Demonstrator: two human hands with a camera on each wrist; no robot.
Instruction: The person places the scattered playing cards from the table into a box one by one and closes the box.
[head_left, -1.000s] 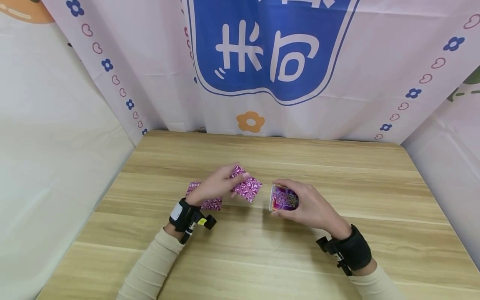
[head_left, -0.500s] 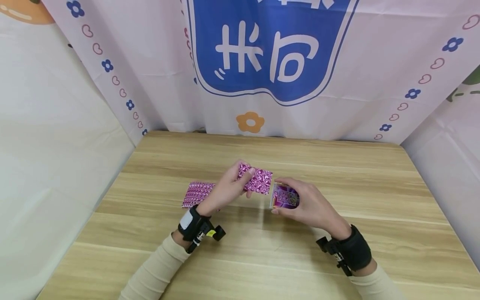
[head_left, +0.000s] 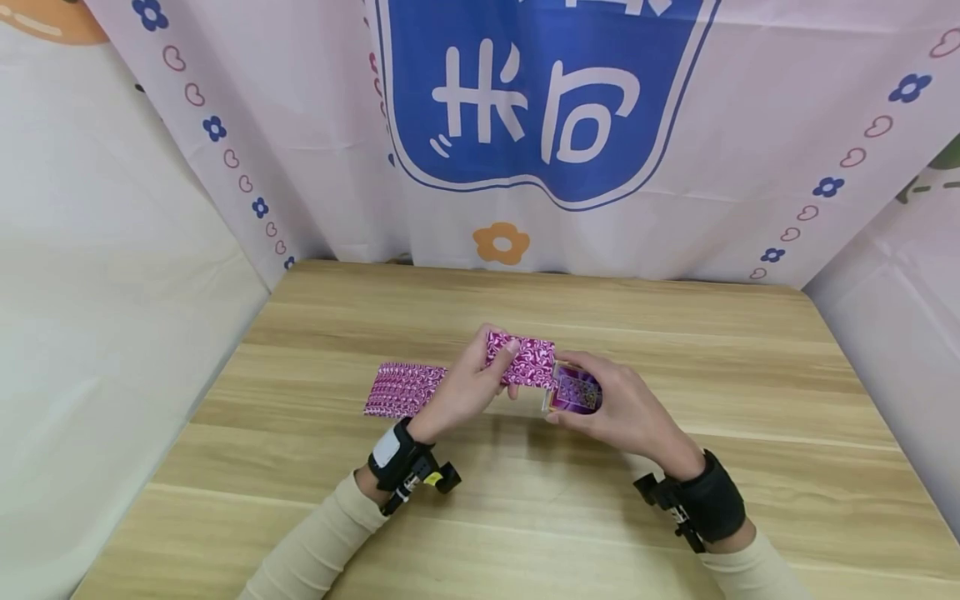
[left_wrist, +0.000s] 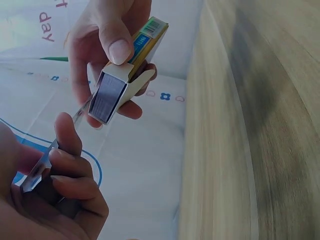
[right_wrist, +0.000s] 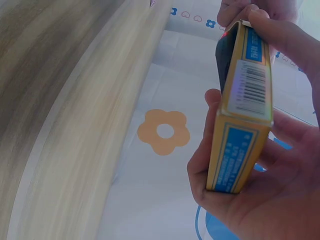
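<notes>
My left hand (head_left: 467, 387) pinches a playing card (head_left: 534, 362) with a magenta-and-white swirl back, thumb on top and fingers beneath. My right hand (head_left: 628, 417) grips a small card box (head_left: 577, 390) by its sides, its end turned toward the left hand. In the left wrist view the box's near end is uncovered, with a stack of cards (left_wrist: 108, 97) inside and a flap (left_wrist: 136, 86) standing out. The held card's far edge lies right at that end. A barcode (right_wrist: 250, 85) shows on the box's yellow side in the right wrist view.
An overlapping spread of cards (head_left: 403, 390) with the same swirl backs lies on the wooden table (head_left: 480, 533), left of the hands and partly behind the left wrist. A printed cloth (head_left: 330, 183) hangs along the table's back edge.
My left hand has moved right with the card and turned it level, bringing it up to the box. More of the spread on the table shows. The right hand has barely moved.
</notes>
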